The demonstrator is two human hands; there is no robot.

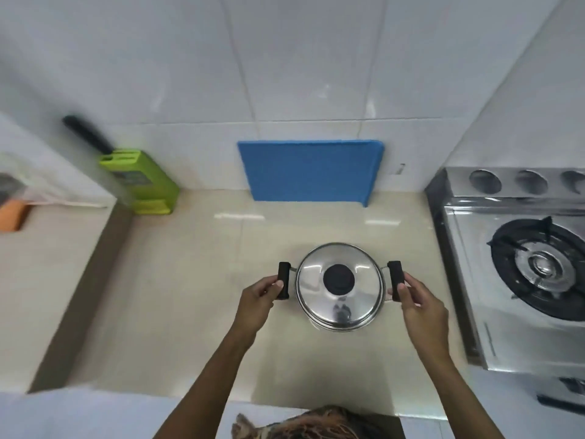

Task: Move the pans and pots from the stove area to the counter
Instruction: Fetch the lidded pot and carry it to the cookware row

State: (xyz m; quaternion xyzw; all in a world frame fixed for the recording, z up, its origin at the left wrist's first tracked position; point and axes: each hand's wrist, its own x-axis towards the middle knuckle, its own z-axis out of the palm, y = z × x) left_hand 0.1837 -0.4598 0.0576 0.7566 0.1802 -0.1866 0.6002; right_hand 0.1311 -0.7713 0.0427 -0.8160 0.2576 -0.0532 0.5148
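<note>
A steel pot [340,288] with a shiny lid and a black knob is over the beige counter [190,280], left of the stove [522,270]. It has a black handle on each side. My left hand [258,299] grips the left handle and my right hand [421,304] grips the right handle. I cannot tell whether the pot's base touches the counter. The stove's burner [543,267] in view is bare.
A blue board [308,169] leans on the tiled wall behind the pot. A green knife block [141,182] with a black-handled knife stands at the back left. An orange sponge [12,213] lies far left, beyond a dark gap in the counter.
</note>
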